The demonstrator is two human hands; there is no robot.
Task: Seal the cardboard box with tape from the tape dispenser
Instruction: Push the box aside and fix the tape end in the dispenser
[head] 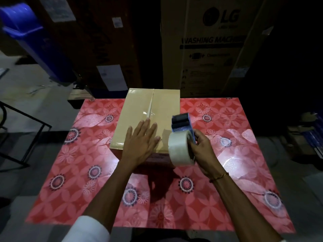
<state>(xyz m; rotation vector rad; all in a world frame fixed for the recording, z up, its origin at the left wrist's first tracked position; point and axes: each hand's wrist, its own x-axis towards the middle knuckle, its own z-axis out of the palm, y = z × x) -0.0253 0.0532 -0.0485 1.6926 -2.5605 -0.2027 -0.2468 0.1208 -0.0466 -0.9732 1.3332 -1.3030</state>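
Head view: a closed rectangular brown cardboard box rests on a table covered with a red and pink floral-patterned cloth, near the table's far edge and about midway across it. The two top flaps meet along a centre seam, where a glossy strip of clear tape catches the light. The left hand lies flat and open, palm down with fingers spread, on the near part of the box top. The right hand, with a thin band at the wrist, grips a blue hand-held tape dispenser carrying a roll of clear tape, held above the box's near right corner. Behind the table stand tall cardboard cartons, one printed "LG", and a blue plastic bin at upper left.
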